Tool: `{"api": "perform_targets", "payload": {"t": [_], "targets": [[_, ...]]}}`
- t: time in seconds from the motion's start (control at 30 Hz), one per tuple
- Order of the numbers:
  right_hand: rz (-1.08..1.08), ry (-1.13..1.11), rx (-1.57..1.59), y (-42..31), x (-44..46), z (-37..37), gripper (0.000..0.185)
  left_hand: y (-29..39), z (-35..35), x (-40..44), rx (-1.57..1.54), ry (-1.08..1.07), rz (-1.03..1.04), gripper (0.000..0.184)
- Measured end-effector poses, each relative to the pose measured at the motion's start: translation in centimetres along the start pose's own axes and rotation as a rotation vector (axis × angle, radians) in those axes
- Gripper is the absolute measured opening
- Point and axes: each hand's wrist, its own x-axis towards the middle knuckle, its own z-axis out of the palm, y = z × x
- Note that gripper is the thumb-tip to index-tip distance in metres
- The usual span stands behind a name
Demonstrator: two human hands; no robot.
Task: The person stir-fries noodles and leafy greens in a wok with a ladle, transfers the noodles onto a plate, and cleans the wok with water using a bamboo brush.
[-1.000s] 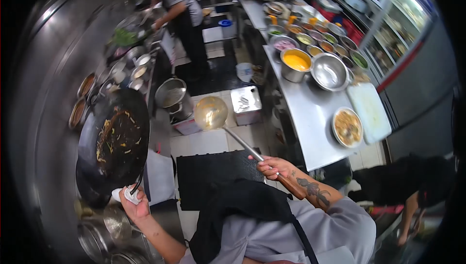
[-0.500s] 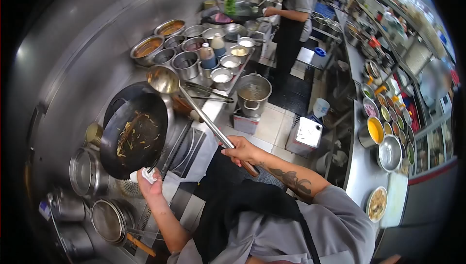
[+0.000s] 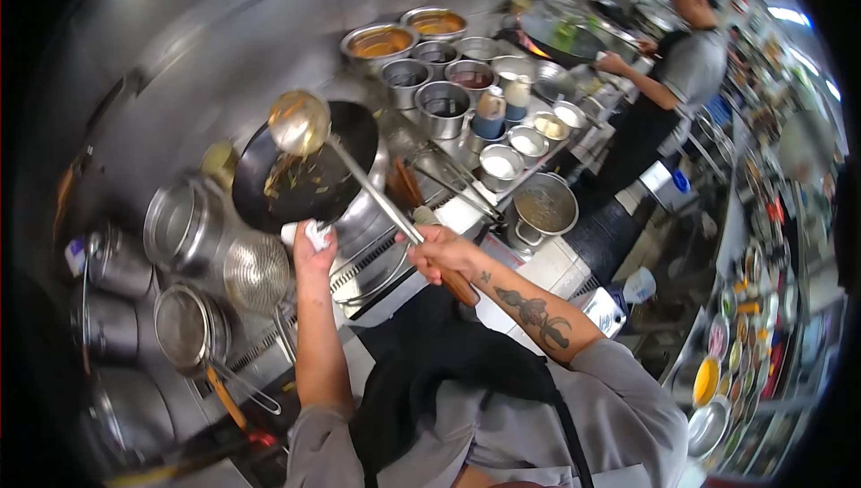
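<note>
A dark wok point(image 3: 336, 187) with food scraps stuck inside sits on the stove at the left of centre. My left hand point(image 3: 315, 250) is closed round a white cloth point(image 3: 317, 235) at the wok's near edge; the grip beneath the cloth is hidden. My right hand point(image 3: 441, 255) is wrapped round the long-handled ladle point(image 3: 369, 187), close to its wooden end. The ladle's round metal bowl point(image 3: 300, 124) hangs over the far left part of the wok, with some orange residue showing in it.
Metal pots point(image 3: 442, 111) and sauce bottles point(image 3: 491, 111) stand beyond the wok. A perforated skimmer point(image 3: 256, 273) and a sieve point(image 3: 183, 326) lie nearer. A large stockpot point(image 3: 543, 205) stands to the right. A co-worker point(image 3: 677, 75) holds another wok point(image 3: 565, 38) at the back right.
The view has swung left towards the stove. The ladle has moved from beside the wok to over it. The wok rests lower and flatter among the pots, still held through the cloth.
</note>
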Motion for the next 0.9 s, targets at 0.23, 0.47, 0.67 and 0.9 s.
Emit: {"api": "perform_targets", "payload": {"t": [0.23, 0.47, 0.67, 0.9], "targets": [[-0.093, -0.154, -0.014, -6.3, 3.2, -3.5, 0.042, -1.6, 0.3, 3.8, -0.024, 0.01, 0.111, 0.016], [-0.223, 0.157, -0.791, -3.5, 9.7, -9.4, 0.035, -2.9, 0.5, 4.9, 0.01, 0.092, 0.202, 0.011], [-0.339, 0.24, -1.404, -6.0, 12.2, -10.7, 0.055, -2.9, -0.4, 6.4, 0.048, 0.127, 0.182, 0.008], [-0.318, 0.283, -1.541, -4.1, 12.4, -10.6, 0.046, -3.0, 1.6, 5.3, -0.029, 0.22, 0.151, 0.009]]}}
